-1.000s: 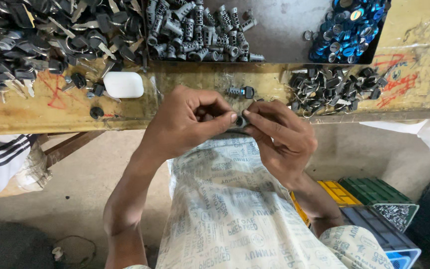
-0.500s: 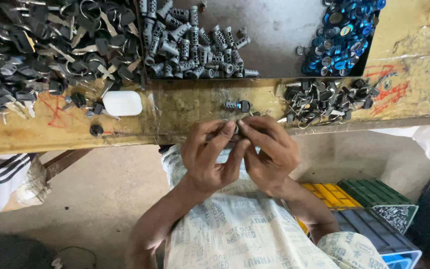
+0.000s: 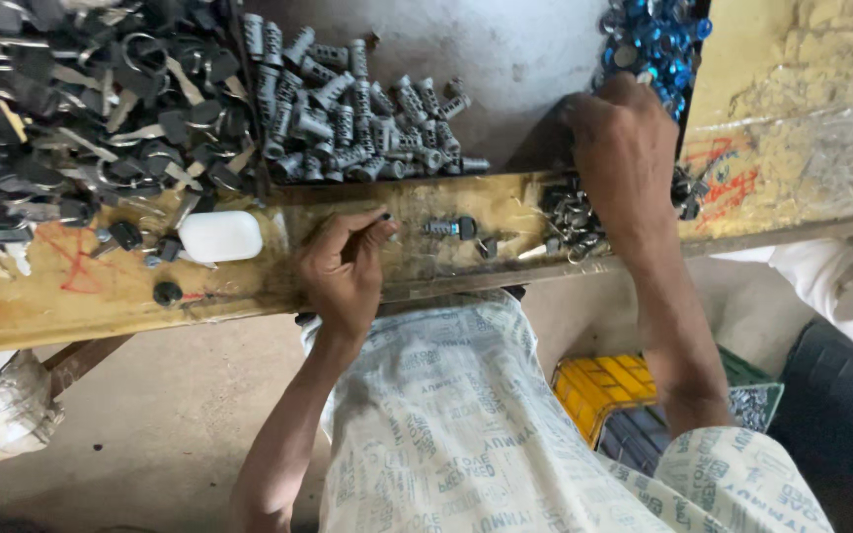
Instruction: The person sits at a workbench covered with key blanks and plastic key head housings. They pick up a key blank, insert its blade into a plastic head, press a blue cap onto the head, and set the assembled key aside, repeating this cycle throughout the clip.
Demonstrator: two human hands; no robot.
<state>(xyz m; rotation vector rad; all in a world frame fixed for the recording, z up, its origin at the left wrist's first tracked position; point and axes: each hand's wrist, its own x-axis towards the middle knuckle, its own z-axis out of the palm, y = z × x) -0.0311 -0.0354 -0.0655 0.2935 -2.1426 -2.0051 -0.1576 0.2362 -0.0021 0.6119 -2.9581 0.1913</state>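
Note:
My left hand (image 3: pixel 346 268) rests on the front edge of the worn wooden bench (image 3: pixel 101 296). Its thumb and forefinger pinch a small dark part at their tips. Just right of those fingers a small metal lock cylinder (image 3: pixel 449 228) with a black end lies on the wood. My right hand (image 3: pixel 624 148) reaches far forward, back up, with fingertips at the edge of a pile of shiny blue caps (image 3: pixel 656 30). Its palm covers part of a heap of small dark metal pieces (image 3: pixel 567 212). The fingertips are hidden, so what they hold cannot be seen.
A grey tray (image 3: pixel 535 59) holds several ribbed metal cylinders (image 3: pixel 357 118). A big pile of black-headed keys (image 3: pixel 81 109) fills the left, with a white oblong block (image 3: pixel 220 236) by it. Yellow, green and blue crates (image 3: pixel 612 390) stand below the bench. Another person's white sleeve (image 3: pixel 841 286) shows at right.
Both hands were together at the bench edge working one small part. Now they are apart: the right hand has reached forward to the blue caps, and the left stays at the edge.

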